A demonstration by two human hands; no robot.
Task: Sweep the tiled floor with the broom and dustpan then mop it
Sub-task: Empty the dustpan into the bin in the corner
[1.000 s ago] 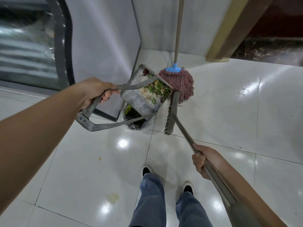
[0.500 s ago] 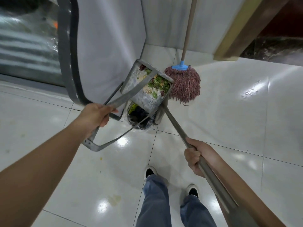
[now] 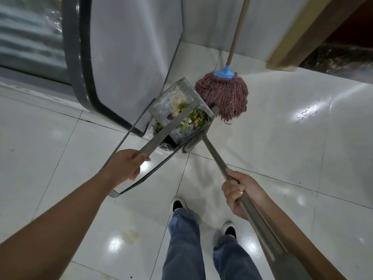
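My left hand (image 3: 126,166) grips the flat grey handle of a metal dustpan (image 3: 173,97), which hangs tilted above a small bin lined with a black bag (image 3: 164,142). Green and orange scraps (image 3: 194,119) lie piled at the pan's lower edge. My right hand (image 3: 239,190) grips the grey broom handle (image 3: 214,154); the broom head (image 3: 194,140) sits low beside the pan, mostly hidden by it. A reddish string mop (image 3: 226,96) with a blue collar and wooden pole leans in the corner just right of the dustpan.
A white panel with a dark grey rim (image 3: 125,47) stands at the left of the corner. A wooden door frame (image 3: 298,41) is at the upper right. Glossy white floor tiles (image 3: 282,138) spread around my two feet (image 3: 201,215); a faint yellowish stain (image 3: 130,236) marks the floor.
The dustpan has tipped further and the scraps have slid toward its lower edge over the bin. My left hand has dropped lower along the handle. The broom head moved in under the pan.
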